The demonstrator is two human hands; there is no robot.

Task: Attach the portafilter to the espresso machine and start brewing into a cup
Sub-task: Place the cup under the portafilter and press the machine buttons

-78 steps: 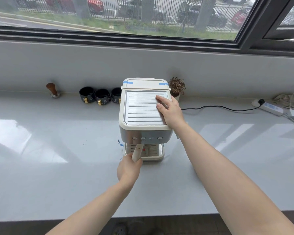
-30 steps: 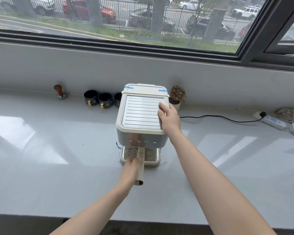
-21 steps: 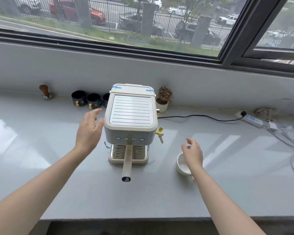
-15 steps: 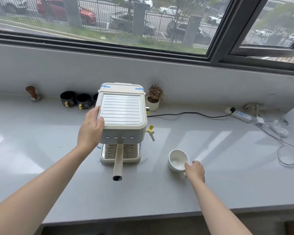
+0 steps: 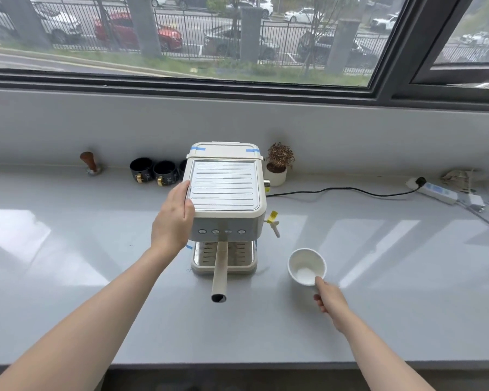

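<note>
Head view, left hand flat against espresso machine, right hand pinching cup

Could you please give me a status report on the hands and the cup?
Left hand rests on espresso machine. Right hand grips white cup, right of drip tray. Portafilter attached. Steam wand near route.

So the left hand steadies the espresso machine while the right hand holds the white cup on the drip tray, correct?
Not quite: the head view shows the white cup held to the right of the espresso machine, clear of its drip tray.
</note>
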